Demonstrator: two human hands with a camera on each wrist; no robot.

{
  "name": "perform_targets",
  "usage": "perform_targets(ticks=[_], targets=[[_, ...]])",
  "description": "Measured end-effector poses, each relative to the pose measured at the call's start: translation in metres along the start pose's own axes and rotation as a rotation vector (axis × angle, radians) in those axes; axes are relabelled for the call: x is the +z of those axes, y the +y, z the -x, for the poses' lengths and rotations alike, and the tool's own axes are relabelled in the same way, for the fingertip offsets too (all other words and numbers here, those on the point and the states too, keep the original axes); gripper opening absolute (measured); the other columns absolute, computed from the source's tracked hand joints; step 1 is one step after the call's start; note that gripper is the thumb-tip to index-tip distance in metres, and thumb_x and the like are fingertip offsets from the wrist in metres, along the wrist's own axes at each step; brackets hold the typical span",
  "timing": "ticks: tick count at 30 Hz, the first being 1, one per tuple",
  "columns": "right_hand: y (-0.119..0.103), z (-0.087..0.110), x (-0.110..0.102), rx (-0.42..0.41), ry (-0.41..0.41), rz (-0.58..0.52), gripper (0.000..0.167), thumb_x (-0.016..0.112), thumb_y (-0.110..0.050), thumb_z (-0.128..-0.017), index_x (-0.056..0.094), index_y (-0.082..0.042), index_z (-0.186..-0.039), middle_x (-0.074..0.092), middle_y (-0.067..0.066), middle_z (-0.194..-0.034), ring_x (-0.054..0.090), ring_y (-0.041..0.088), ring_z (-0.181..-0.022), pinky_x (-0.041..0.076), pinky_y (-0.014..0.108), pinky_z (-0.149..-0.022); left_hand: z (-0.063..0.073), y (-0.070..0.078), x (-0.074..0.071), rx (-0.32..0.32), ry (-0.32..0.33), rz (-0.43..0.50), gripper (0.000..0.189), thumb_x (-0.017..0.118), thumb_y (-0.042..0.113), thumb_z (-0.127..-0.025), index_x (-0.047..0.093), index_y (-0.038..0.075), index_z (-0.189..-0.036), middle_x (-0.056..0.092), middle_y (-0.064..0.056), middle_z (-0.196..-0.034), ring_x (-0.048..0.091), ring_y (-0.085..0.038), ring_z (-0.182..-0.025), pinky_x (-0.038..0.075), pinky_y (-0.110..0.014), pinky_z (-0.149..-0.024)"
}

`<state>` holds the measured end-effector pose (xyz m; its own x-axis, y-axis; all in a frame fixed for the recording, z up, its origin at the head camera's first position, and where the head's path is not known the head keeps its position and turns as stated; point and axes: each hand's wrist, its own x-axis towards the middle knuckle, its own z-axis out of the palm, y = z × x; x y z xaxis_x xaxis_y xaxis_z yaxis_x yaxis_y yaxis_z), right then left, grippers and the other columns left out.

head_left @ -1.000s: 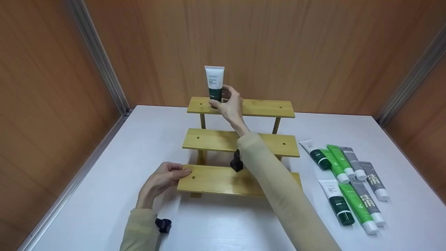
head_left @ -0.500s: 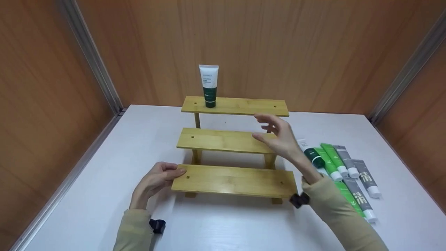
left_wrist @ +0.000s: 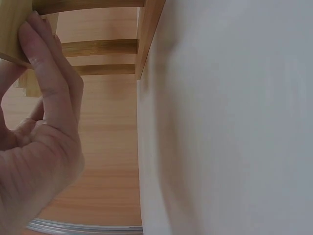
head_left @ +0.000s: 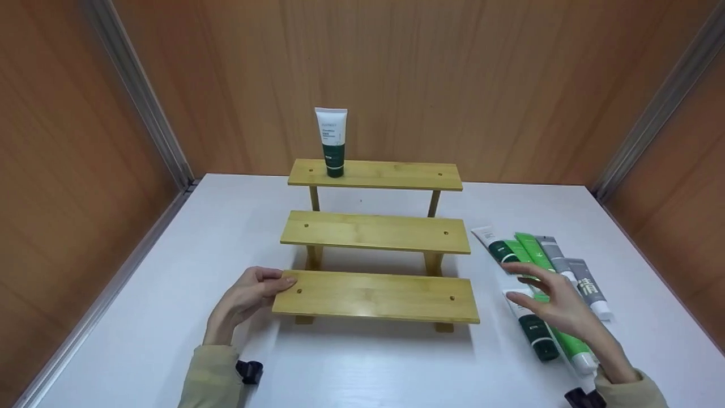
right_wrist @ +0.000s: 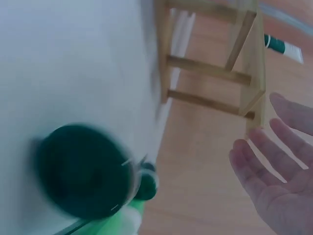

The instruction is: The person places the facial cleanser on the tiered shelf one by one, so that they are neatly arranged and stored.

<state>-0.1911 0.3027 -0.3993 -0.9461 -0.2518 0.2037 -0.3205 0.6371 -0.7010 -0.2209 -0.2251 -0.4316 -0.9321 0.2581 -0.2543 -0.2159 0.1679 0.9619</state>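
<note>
A three-step wooden display rack (head_left: pixel 375 296) stands mid-table. My left hand (head_left: pixel 244 299) pinches the left end of its lowest board between thumb and fingers; the left wrist view shows the fingers (left_wrist: pixel 51 81) against that board. On the top board, toward its left, a white and dark green squeeze tube (head_left: pixel 333 141) stands upright on its cap. My right hand (head_left: pixel 561 303) is over the tubes on the right, thumb and fingers apart with nothing between them. Nearest to it lies another white and green tube (head_left: pixel 537 333), its upper end partly behind the thumb.
Around the right hand lie several more tubes: a white and green one (head_left: pixel 495 245), bright green ones (head_left: pixel 532 249) and grey ones (head_left: pixel 589 288). Wood-grain panels (head_left: pixel 396 79) with metal corner strips enclose the white table (head_left: pixel 362 368) at the back and sides.
My right hand has let go of the tube on the top board and moved right and down to the lying tubes. The left hand keeps its grip. The head view has shifted slightly.
</note>
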Motion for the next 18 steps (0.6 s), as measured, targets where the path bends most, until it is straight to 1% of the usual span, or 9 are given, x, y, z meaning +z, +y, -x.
perform_targets(ticks=[2,6,9,12,15,18], targets=[[0.009,0.007,-0.003,0.029,-0.013,0.01,0.049,0.074,-0.018,-0.092,0.058,-0.007,-0.137,0.063,0.016,-0.136,0.049,-0.021,-0.112,0.043,0.004,-0.098,0.0,0.0,0.0,0.001,-0.002,-0.001,0.041,0.072,0.024,-0.094,0.064,-0.01,-0.117,0.075,0.001,-0.092,0.073,-0.009,-0.083,0.06,-0.021,-0.073],[0.025,0.019,-0.007,0.087,-0.054,0.012,0.049,0.074,-0.02,-0.093,0.058,-0.006,-0.138,0.064,0.016,-0.135,0.045,-0.025,-0.11,0.046,0.006,-0.097,0.0,-0.001,0.0,0.0,-0.007,0.0,0.041,0.071,0.023,-0.095,0.064,-0.01,-0.117,0.075,0.001,-0.092,0.073,-0.009,-0.082,0.06,-0.021,-0.074],[0.035,0.025,-0.01,0.102,-0.081,0.005,0.051,0.074,-0.02,-0.092,0.057,-0.005,-0.138,0.064,0.017,-0.135,0.048,-0.023,-0.11,0.049,0.009,-0.096,0.0,-0.001,0.0,0.003,-0.004,0.005,0.04,0.071,0.023,-0.094,0.064,-0.01,-0.116,0.075,0.001,-0.092,0.073,-0.01,-0.083,0.061,-0.022,-0.074],[0.042,0.029,-0.013,0.089,-0.105,-0.014,0.051,0.075,-0.019,-0.091,0.058,-0.003,-0.136,0.064,0.018,-0.133,0.053,-0.018,-0.111,0.05,0.01,-0.095,-0.001,0.0,0.0,0.001,0.0,0.007,0.04,0.072,0.024,-0.094,0.064,-0.01,-0.115,0.075,0.001,-0.092,0.074,-0.01,-0.083,0.061,-0.022,-0.074],[0.048,0.033,-0.016,0.085,-0.15,-0.03,0.051,0.075,-0.019,-0.091,0.058,-0.001,-0.136,0.063,0.021,-0.133,0.055,-0.016,-0.111,0.051,0.01,-0.094,-0.001,0.0,0.0,-0.005,0.001,0.01,0.038,0.072,0.024,-0.094,0.064,-0.008,-0.113,0.075,0.001,-0.092,0.073,-0.01,-0.083,0.061,-0.022,-0.074],[0.052,0.035,-0.017,0.1,-0.203,-0.033,0.052,0.074,-0.022,-0.092,0.057,0.0,-0.136,0.062,0.022,-0.134,0.057,-0.013,-0.111,0.053,0.015,-0.095,-0.001,0.0,0.0,-0.007,0.003,0.017,0.033,0.072,0.023,-0.094,0.064,-0.006,-0.108,0.074,0.001,-0.092,0.073,-0.009,-0.082,0.06,-0.022,-0.074]])
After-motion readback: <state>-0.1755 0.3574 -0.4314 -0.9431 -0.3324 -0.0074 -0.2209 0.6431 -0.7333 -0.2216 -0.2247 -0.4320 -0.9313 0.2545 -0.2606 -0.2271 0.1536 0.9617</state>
